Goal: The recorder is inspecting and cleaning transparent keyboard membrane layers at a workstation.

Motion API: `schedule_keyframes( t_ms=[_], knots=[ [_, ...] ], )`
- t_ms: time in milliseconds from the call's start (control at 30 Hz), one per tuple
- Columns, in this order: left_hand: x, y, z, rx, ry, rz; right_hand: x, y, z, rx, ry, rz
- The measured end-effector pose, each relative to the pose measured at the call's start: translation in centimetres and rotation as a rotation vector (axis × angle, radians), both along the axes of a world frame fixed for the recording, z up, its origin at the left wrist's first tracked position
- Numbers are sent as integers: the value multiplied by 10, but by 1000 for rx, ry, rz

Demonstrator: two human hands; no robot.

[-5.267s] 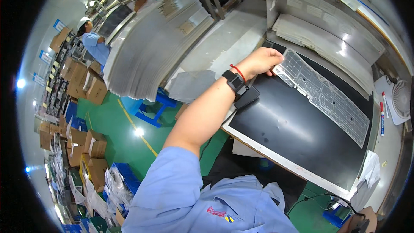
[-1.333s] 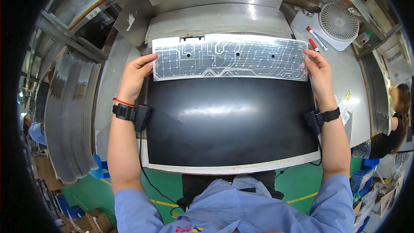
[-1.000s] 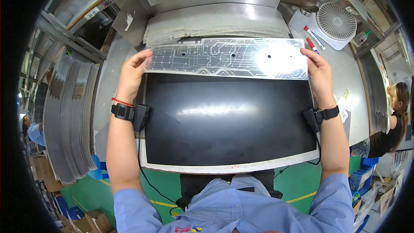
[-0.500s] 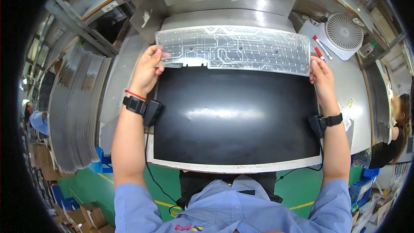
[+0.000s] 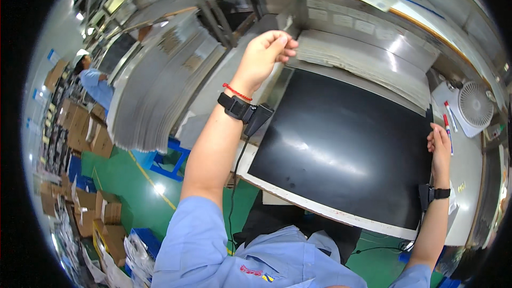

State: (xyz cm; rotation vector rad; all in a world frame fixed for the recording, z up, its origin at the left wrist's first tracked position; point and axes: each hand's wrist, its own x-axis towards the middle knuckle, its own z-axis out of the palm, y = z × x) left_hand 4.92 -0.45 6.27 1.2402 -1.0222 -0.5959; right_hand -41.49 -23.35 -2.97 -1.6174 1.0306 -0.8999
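My left hand (image 5: 269, 56) is raised above the far left corner of the black mat (image 5: 346, 146), its fingers curled in and nothing showing between them. Beside the mat's right edge is my right hand (image 5: 438, 146), fingers loosely bent and holding nothing that I can see. The black mat lies flat on a white-edged worktable (image 5: 333, 213), with light glaring off its middle. At its far side rests a low stack of pale sheets (image 5: 320, 53). Each wrist carries a black strapped-on device, the left one (image 5: 258, 119) with a cable hanging from it.
Tall stacks of grey sheets (image 5: 170, 82) stand left of the table. A white fan (image 5: 474, 108) and red-capped markers (image 5: 447, 122) sit at the right. Cardboard boxes (image 5: 109, 208) lie on the green floor. Further left is a person in blue (image 5: 96, 82).
The clear sheet with printed circuit lines has left both hands, and I cannot make out where it is. My view has swung left. The left hand has risen and its fingers have curled.
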Motion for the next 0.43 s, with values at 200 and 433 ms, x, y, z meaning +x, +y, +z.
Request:
schedule_keyframes(
  t_ms=[200,433],
  knots=[
    [-33,130,74,-254,-183,287,-5,-5,-6,-6,17,23],
    [18,311,62,-556,-79,1166,-6,-14,-15,-8,21,77]
  ],
)
